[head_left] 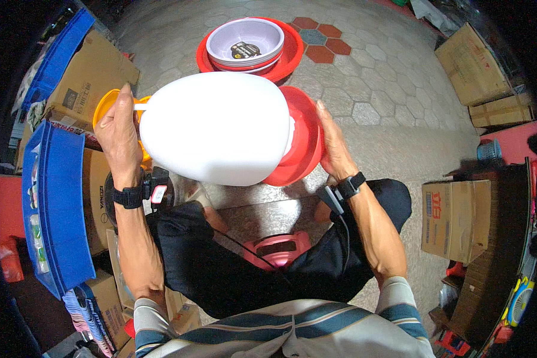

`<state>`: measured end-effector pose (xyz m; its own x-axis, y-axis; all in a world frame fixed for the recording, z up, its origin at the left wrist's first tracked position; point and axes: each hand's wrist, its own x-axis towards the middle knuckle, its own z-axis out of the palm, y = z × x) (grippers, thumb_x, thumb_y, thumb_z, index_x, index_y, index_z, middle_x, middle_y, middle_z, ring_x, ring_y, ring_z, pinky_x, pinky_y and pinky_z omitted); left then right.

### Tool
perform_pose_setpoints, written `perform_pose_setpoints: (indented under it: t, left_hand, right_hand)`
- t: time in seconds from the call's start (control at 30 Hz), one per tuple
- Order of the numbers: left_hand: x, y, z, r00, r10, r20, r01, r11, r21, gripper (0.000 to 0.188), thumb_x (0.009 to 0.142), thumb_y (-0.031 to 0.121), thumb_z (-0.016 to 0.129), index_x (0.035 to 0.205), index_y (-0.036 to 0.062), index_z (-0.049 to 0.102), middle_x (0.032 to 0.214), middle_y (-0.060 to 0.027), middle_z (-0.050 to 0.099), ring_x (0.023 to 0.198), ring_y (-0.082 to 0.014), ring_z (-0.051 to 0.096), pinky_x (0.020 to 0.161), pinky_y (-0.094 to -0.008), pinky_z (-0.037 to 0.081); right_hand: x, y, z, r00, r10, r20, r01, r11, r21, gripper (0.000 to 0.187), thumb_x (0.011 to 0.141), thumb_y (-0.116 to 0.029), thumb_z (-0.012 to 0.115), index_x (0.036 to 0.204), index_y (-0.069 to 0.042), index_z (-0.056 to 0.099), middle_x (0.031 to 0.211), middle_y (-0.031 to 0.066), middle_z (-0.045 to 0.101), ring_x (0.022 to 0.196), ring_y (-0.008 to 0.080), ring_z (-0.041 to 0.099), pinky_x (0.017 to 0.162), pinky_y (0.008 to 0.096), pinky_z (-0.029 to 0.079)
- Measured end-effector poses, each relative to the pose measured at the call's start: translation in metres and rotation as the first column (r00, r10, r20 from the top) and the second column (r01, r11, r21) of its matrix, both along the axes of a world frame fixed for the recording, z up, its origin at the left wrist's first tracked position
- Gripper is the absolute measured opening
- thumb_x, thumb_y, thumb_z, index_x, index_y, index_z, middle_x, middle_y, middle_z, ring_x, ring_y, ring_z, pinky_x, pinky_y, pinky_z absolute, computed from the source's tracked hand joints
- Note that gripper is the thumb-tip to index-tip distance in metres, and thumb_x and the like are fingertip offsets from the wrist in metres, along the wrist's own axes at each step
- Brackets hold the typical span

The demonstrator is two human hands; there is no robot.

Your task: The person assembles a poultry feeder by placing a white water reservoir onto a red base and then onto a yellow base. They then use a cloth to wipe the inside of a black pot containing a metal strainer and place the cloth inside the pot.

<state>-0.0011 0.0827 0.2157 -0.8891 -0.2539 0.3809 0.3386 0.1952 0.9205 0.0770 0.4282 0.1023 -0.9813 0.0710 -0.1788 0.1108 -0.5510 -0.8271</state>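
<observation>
In front of me I hold up a large, smooth white oval plastic piece [218,128]. A short white stub shows on its left edge. My left hand [119,134] is closed at that stub, thumb up, with a yellow plastic thing [106,104] behind it. Against the white piece's right end sits a red plastic bowl-like piece [307,140], its curved rim facing right. My right hand [335,146] grips this red piece from the right, with the thumb on its edge. The fingers behind the red piece are hidden.
Beyond my hands, grey-white bowls [247,39] are stacked in a red basin [295,56] on the tiled floor. A pink stool [278,250] is between my legs. Blue bins [59,209] and cardboard boxes [92,80] line the left; more boxes [453,218] stand right.
</observation>
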Motion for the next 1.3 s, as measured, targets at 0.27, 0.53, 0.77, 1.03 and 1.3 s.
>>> perform_pose_setpoints:
  t: [0.27,0.53,0.77,1.03,1.3]
  left_hand:
    - [-0.007,0.000,0.001,0.987,0.009,0.163,-0.029,0.992,0.121,0.029,0.096,0.034,0.073,0.087,0.0062,0.069,0.066,0.0050,0.053,0.054,-0.0025,0.044,0.049,-0.0202,0.034]
    - [-0.009,0.000,-0.002,0.944,-0.195,0.266,0.162,0.976,0.143,0.035,0.094,0.040,0.074,0.076,0.0120,0.064,0.062,0.0073,0.050,0.051,-0.0023,0.036,0.047,-0.0216,0.025]
    - [0.001,0.004,0.000,0.948,-0.278,0.156,0.275,0.961,0.044,0.031,0.094,0.037,0.075,0.084,0.0081,0.070,0.068,0.0056,0.058,0.057,-0.0013,0.046,0.051,-0.0187,0.033]
    - [0.006,0.014,0.001,0.982,-0.144,0.123,0.141,0.989,0.034,0.033,0.096,0.038,0.073,0.085,0.0069,0.072,0.070,0.0037,0.061,0.058,-0.0020,0.049,0.052,-0.0182,0.037]
    - [0.003,0.015,0.003,0.988,-0.089,0.130,0.085,0.996,0.036,0.034,0.097,0.040,0.071,0.084,0.0087,0.071,0.066,0.0052,0.056,0.056,-0.0021,0.044,0.050,-0.0205,0.031]
  right_hand:
    - [0.007,-0.004,-0.002,0.999,-0.010,0.043,0.005,0.996,0.093,0.070,0.089,-0.030,0.078,0.142,0.003,0.046,0.136,0.0157,0.060,0.123,0.0236,0.059,0.108,0.0384,0.046]
    - [0.005,-0.003,-0.016,0.971,-0.128,0.203,0.088,0.977,0.193,0.060,0.086,-0.023,0.073,0.135,0.004,0.052,0.130,0.0169,0.062,0.115,0.0258,0.061,0.101,0.0382,0.049]
    - [0.000,0.002,-0.017,0.962,-0.187,0.200,0.159,0.976,0.148,0.055,0.084,-0.023,0.071,0.129,0.003,0.055,0.119,0.0142,0.063,0.105,0.0248,0.062,0.095,0.0373,0.051]
    - [0.000,-0.003,-0.009,0.960,-0.136,0.244,0.096,0.981,0.169,0.045,0.090,-0.023,0.067,0.126,0.003,0.058,0.120,0.0143,0.064,0.107,0.0242,0.063,0.097,0.0380,0.051]
    - [-0.005,0.000,-0.017,0.974,-0.119,0.193,0.096,0.988,0.123,0.058,0.087,-0.025,0.071,0.134,0.004,0.053,0.123,0.0154,0.063,0.111,0.0245,0.062,0.099,0.0372,0.051]
